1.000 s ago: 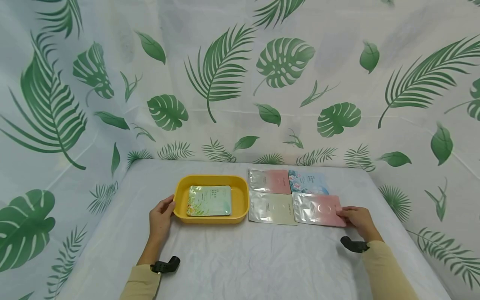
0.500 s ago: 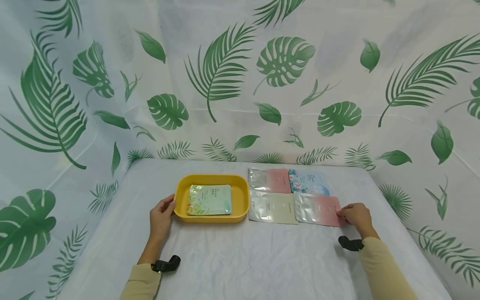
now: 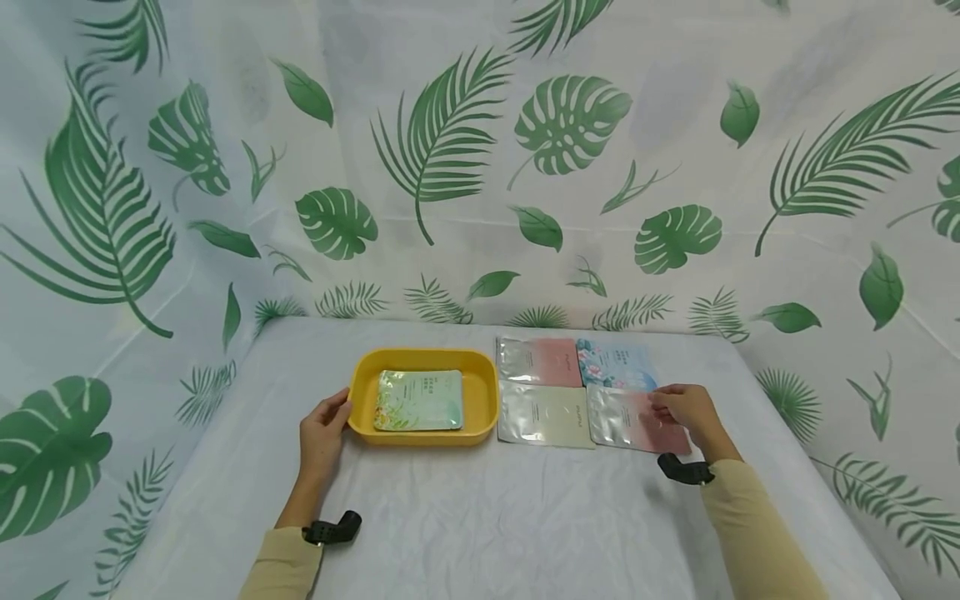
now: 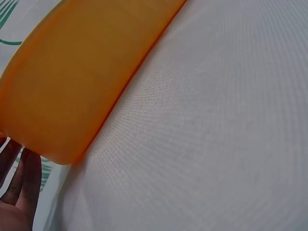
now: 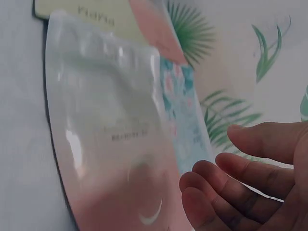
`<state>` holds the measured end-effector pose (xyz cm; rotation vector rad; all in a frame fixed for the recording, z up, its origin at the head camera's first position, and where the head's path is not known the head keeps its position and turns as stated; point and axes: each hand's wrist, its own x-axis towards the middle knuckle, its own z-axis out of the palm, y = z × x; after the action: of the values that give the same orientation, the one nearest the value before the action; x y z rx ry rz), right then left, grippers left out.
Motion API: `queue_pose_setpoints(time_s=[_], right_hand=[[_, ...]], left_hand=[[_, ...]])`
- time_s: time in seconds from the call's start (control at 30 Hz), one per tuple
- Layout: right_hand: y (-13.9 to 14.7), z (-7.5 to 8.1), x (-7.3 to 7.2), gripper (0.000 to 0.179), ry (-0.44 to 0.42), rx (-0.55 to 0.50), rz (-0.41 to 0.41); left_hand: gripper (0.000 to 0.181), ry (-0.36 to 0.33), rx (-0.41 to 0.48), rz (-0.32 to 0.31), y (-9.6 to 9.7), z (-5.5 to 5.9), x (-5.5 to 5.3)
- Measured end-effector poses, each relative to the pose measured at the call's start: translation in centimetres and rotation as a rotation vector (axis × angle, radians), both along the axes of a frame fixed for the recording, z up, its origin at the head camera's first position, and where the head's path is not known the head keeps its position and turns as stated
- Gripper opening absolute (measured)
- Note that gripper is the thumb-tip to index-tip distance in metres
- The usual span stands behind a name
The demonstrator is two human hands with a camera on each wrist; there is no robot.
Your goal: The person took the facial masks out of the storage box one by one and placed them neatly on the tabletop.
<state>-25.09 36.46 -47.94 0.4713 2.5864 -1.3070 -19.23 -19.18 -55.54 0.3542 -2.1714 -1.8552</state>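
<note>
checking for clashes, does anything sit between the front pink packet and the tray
Yes: the cream packet lies flat between the front pink packet and the tray. A straight slide would probably hit it.

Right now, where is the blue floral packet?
In the head view, the blue floral packet lies right of centre, in the back row, right of a pink packet and beyond the right hand.

The head view looks forward and down across the table (image 3: 480, 517); left wrist's faces the yellow tray (image 4: 86, 72) close up; right wrist's, the pink packet (image 5: 110, 139); head shares both.
</note>
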Motion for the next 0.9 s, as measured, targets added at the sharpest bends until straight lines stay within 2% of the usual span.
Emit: queue_pose_setpoints(time_s=[0.17,0.3,0.5,0.67,0.9], right_hand=[[-2.6,1.0,-0.3,0.046,0.016,-0.041,0.075],[-4.5,1.6,-1.1,0.048,0.004,-0.086,0.074],[-6.7,2.5,-1.7,0.049,0.033,-0.146,0.091],[-8.2,3.1,-1.9,0.051,0.076,-0.191,0.146],[-10.3,3.7,-2.4,0.049,0.113,-0.307,0.205]], left_hand=[[0.038,-0.007,-0.003,0.001,0.0,-0.3,0.1],[0.038,0.003,-0.002,0.0,0.0,-0.3,0.0],[0.036,0.011,-0.004,0.011,0.0,-0.1,-0.2],[0.035,0.017,0.003,0.02,0.0,-0.1,-0.2],[0.035,0.015,-0.005,0.018,0.1,-0.1,-0.2]])
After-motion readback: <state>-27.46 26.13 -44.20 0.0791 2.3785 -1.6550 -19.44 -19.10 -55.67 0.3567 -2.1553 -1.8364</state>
